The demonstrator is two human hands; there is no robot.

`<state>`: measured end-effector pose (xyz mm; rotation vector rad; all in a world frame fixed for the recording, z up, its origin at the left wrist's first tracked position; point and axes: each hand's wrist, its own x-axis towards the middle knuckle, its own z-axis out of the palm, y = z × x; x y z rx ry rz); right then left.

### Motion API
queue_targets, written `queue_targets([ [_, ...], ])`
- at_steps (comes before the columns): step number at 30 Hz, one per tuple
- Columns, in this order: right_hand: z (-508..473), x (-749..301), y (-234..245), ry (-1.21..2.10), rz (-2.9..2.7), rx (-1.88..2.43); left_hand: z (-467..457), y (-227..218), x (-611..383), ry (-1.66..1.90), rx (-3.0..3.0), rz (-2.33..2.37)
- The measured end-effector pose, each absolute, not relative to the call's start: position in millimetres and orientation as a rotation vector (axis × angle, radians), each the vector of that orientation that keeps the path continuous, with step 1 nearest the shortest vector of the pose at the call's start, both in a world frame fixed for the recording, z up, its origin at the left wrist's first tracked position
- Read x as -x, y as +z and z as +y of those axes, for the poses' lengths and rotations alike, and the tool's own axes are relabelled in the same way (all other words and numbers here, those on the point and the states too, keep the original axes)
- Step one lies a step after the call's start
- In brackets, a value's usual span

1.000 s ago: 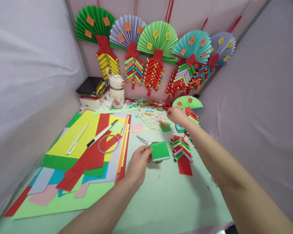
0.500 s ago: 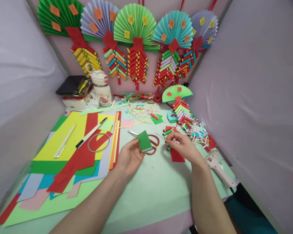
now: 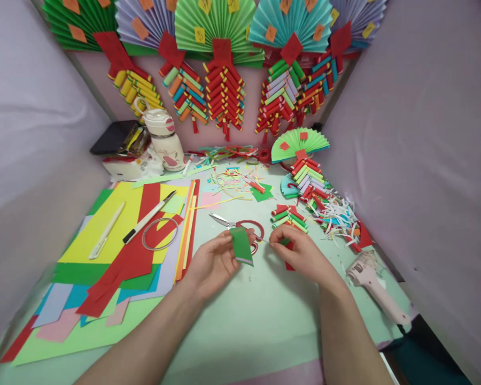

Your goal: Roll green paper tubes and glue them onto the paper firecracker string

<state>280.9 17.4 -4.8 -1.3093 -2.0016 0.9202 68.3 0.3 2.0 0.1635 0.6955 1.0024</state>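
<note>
left hand [image 3: 214, 263] pinches green paper [image 3: 241, 246], partly hiding scissors [image 3: 227, 223]; right hand [image 3: 299, 251] pinches thin strip [image 3: 264, 240] near rolls [image 3: 289, 218].

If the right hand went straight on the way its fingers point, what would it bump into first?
Probably the green paper in the left hand; the red scissor handles appear lower, on the table, though depth is hard to judge.

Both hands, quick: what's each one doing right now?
Left hand: partly open, holding green paper.
Right hand: fingertips pinched shut on a thin, pale stick.
</note>
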Motion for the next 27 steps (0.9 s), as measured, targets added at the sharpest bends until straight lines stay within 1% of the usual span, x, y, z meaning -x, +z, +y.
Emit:
queue_targets([
  [7, 16.6, -279.0, -8.0, 0.904, -2.008, 1.309, 0.3, 1.3, -69.3, 1.004, -0.234, 0.742],
  [13, 12.9, -268.1, -1.6, 0.746, -1.929, 1.163, -3.0, 1.2, -74.3, 0.994, -0.225, 0.744],
  [17, 11.3, -259.6, -5.8, 0.789, -1.938, 1.110, -5.9, 1.6, -77.6, 0.975, -0.191, 0.754],
  [27, 12.7, -257.3, -15.1, 0.800, -1.876, 1.168, -4.7, -2.7, -76.1, 0.964, -0.187, 0.727],
])
